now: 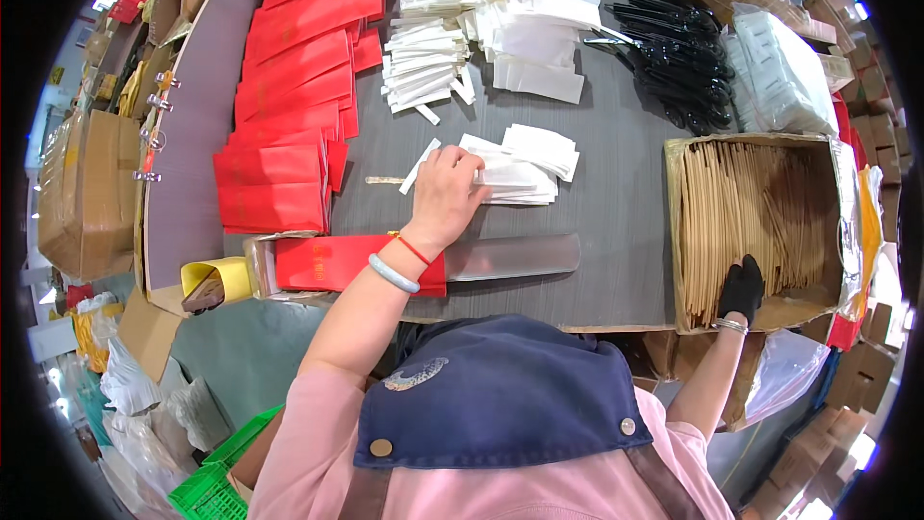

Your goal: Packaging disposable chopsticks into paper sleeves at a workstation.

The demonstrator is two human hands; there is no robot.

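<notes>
My bare left hand (pixel 445 195), with a red cord and a pale bangle at its wrist, bends its fingers over the left end of a small pile of white paper packets (pixel 515 173). Thumb and forefinger close around the packets' edge. Just left of the fingers lie a narrow white packet (pixel 421 166) and a thin patterned strip (pixel 385 180). In a black glove, my right hand (pixel 742 291) reaches into a cardboard box (pixel 679 231), fingers slightly apart against tightly packed thin brown strips (pixel 751 212). Under my left forearm is a red packet (pixel 308 263) beside a clear plastic sleeve (pixel 515 257).
Overlapping red packets (pixel 298 87) run along the table's left. Behind are narrow white packets (pixel 423 63), wider white packets (pixel 539 29), black plastic cutlery (pixel 679 48) and a plastic-wrapped white stack (pixel 780 72). A yellow-rimmed holder (pixel 226 281) stands at the near left corner.
</notes>
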